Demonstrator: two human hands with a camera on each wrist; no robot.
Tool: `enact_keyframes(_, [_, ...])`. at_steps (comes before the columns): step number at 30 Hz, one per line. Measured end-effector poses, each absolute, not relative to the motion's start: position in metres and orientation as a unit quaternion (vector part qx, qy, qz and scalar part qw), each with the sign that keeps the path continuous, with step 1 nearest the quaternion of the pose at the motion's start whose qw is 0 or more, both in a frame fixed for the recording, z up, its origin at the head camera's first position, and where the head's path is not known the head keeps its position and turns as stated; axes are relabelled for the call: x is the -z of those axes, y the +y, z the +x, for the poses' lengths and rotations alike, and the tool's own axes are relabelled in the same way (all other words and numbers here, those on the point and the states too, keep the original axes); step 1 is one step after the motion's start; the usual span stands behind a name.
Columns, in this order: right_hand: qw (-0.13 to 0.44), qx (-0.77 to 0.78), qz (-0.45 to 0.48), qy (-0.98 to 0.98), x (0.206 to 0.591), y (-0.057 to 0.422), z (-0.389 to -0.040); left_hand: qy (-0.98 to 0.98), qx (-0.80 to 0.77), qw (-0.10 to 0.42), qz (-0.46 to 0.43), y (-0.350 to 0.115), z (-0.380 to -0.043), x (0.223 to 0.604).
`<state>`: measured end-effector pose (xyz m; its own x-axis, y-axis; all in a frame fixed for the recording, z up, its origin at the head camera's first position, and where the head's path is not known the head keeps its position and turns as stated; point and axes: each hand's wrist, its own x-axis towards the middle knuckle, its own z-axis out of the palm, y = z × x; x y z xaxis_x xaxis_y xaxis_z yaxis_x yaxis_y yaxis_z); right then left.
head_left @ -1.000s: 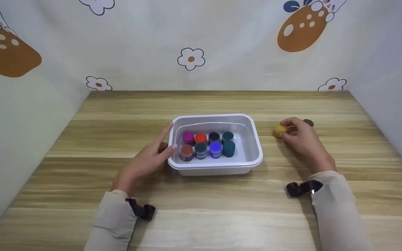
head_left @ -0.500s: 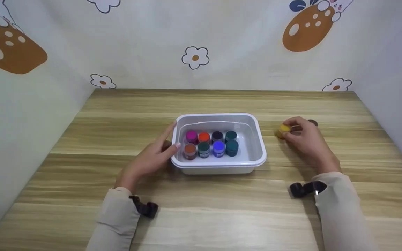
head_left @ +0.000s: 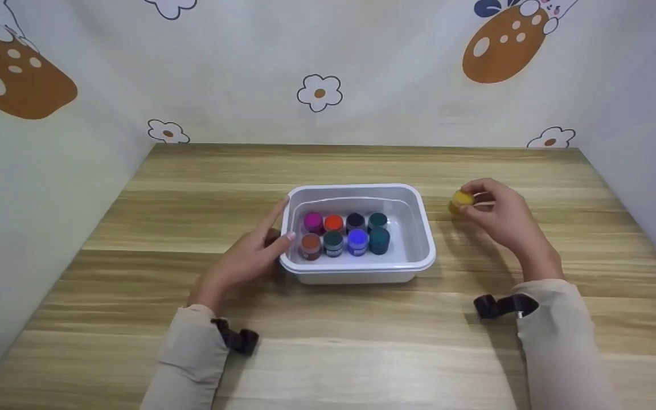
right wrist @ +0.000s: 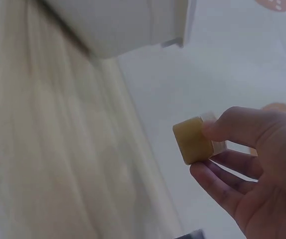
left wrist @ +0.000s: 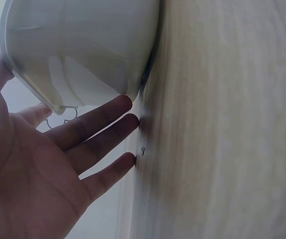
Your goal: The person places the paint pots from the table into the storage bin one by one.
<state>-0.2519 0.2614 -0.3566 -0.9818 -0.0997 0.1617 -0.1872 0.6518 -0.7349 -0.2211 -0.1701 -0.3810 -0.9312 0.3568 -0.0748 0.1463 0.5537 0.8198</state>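
Note:
My right hand (head_left: 501, 213) pinches a small yellow paint pot (head_left: 462, 199) between thumb and fingertips, to the right of the white plastic tub (head_left: 362, 277). In the right wrist view the yellow pot (right wrist: 193, 142) is held clear of the table, tilted. My left hand (head_left: 248, 253) rests against the tub's left side, thumb and index finger at the rim. Its other fingers reach out fairly straight beside the tub wall (left wrist: 83, 50) in the left wrist view. Inside the tub several paint pots stand in two rows, among them a magenta pot (head_left: 313, 222) and a blue pot (head_left: 357, 242).
The wood-patterned table (head_left: 362, 341) runs back to a printed curtain (head_left: 237, 74) with flowers. Side walls rise at left and right. A black strap device (head_left: 240, 340) is on the left sleeve, another black device (head_left: 501, 306) on the right.
My right hand has lifted the yellow paint pot off the table. A dark round thing behind that hand is now out of sight. The left hand stays at the tub.

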Motion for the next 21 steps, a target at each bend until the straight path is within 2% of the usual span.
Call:
enact_keyframes(9, [0.075, -0.443, 0.129, -0.884, 0.326, 0.233, -0.238, 0.866, -0.462, 0.115, 0.155, -0.172, -0.223, 0.382])
enact_keyframes(15, [0.063, -0.441, 0.172, -0.878, 0.314, 0.199, -0.234, 0.874, -0.448, 0.113, 0.152, -0.176, -0.224, 0.381])
enact_keyframes(21, [0.037, -0.432, 0.219, -0.874, 0.319, 0.167, -0.229, 0.873, -0.446, 0.112, 0.161, -0.172, -0.225, 0.385])
